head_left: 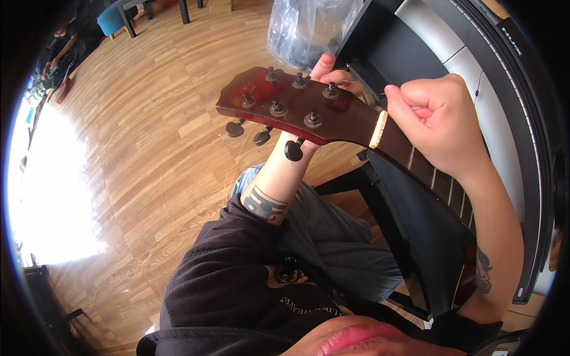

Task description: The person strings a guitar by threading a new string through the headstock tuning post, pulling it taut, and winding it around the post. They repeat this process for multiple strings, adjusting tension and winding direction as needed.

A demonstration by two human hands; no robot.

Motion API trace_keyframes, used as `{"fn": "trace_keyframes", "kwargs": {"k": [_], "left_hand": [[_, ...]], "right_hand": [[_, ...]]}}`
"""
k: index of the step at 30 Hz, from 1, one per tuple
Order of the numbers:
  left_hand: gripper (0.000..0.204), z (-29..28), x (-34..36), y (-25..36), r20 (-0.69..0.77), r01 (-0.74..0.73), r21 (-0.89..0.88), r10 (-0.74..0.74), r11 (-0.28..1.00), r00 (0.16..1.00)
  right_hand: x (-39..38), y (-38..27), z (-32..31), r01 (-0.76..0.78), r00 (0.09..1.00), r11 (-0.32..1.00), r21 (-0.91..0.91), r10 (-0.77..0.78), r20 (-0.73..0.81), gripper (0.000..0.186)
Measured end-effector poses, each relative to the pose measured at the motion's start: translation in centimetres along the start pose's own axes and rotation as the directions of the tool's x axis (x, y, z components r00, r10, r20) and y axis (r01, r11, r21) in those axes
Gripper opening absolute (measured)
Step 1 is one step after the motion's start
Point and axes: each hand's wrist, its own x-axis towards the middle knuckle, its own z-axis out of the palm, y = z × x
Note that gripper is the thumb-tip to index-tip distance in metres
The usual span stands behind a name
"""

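A guitar's dark red headstock (258, 92) points left in front of me, with black tuning pegs and bare metal posts. No strings lie over the pale nut (378, 129) or the visible dark fretboard (423, 169). My left hand (337, 74) is beyond the headstock, which crosses in front of its wrist. One finger points up; the others curl, and what they hold is too small to make out. My right hand (436, 115) is closed in a fist just above the neck by the nut. Whatever its fingers grip is hidden.
Thin loose strings (164, 184) curl on the wooden floor (136, 154). A clear plastic bag (306, 32) stands ahead, and a piano-style keyboard (499, 71) lies along the right. Beneath the neck is a black panel (409, 219). A blue stool (114, 21) is far left.
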Motion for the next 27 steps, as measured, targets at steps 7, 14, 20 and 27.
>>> {"fn": "trace_keyframes", "kwargs": {"k": [7, 14, 20, 27], "left_hand": [[0.036, -0.6, -1.0, 1.4, -0.067, 0.098, 0.094, -0.091, 0.991, 0.994], [0.041, -0.4, -0.7, 1.1, 0.03, 0.111, -0.066, -0.109, 0.992, 0.994], [0.041, 0.1, -1.1, 1.3, -0.068, 0.069, -0.054, -0.072, 0.996, 0.995], [0.049, 0.4, -0.6, 0.9, -0.029, 0.038, -0.049, -0.039, 0.998, 0.999]], "right_hand": [[0.0, 0.3, 0.0, -0.007, 1.0, 1.0, -0.017, 0.007, 0.007, 0.039], [0.0, 0.0, 0.1, 0.001, 1.0, 1.0, -0.006, -0.001, -0.007, 0.039], [-0.1, 0.3, 0.1, 0.008, 1.0, 1.0, -0.017, -0.008, -0.011, 0.041], [0.0, 0.1, 0.3, 0.017, 1.0, 1.0, -0.003, -0.017, -0.02, 0.041]]}}
